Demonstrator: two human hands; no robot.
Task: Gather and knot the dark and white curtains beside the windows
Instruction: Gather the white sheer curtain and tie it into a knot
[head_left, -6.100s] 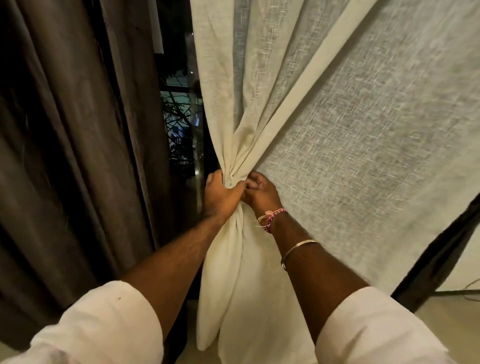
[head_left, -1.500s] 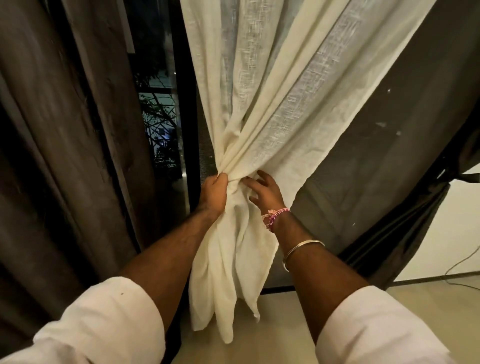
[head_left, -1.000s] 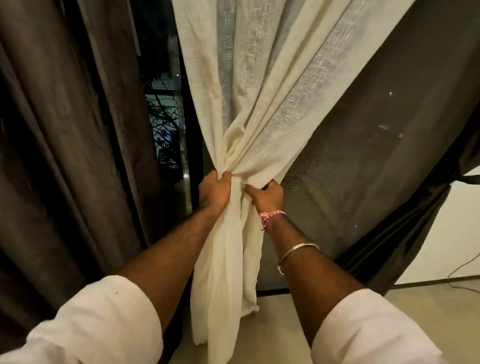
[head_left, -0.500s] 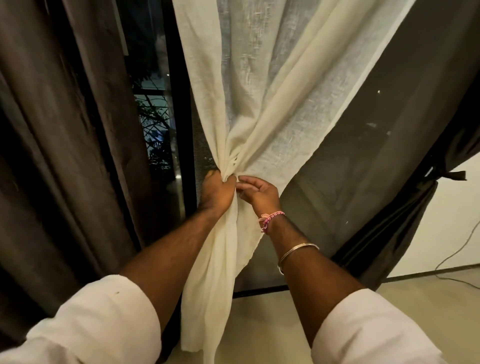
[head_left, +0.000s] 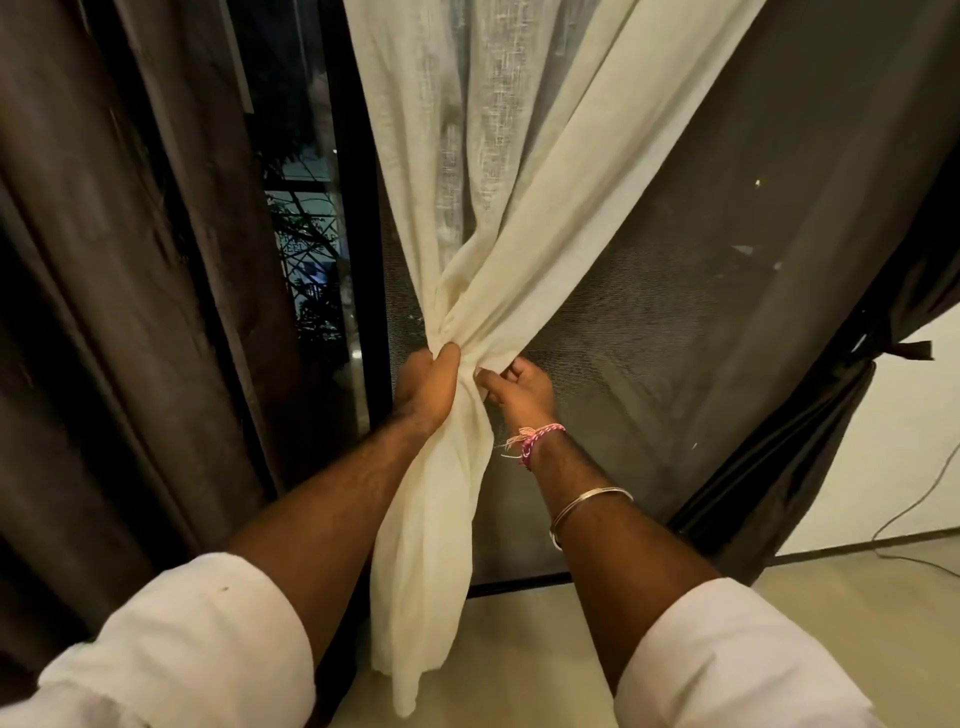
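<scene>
The white curtain (head_left: 519, 171) hangs in the middle, bunched into a narrow waist with its tail (head_left: 426, 525) drooping toward the floor. My left hand (head_left: 423, 387) grips the bunched waist from the left. My right hand (head_left: 517, 387) pinches the fabric's right edge just beside it, fingers curled. A dark curtain (head_left: 114, 291) hangs in long folds on the left. Another dark curtain (head_left: 810, 457) at the right is pulled aside and tied with a band.
A black window frame post (head_left: 358, 218) stands behind the white curtain, with dark glass (head_left: 296, 228) to its left and a mesh screen (head_left: 691, 291) to its right. A thin cable (head_left: 914, 519) runs along the pale wall to the floor (head_left: 545, 649).
More of the white curtain has been drawn in, so its right part is narrower and more screen shows. My right hand has shifted slightly right along the fabric's edge.
</scene>
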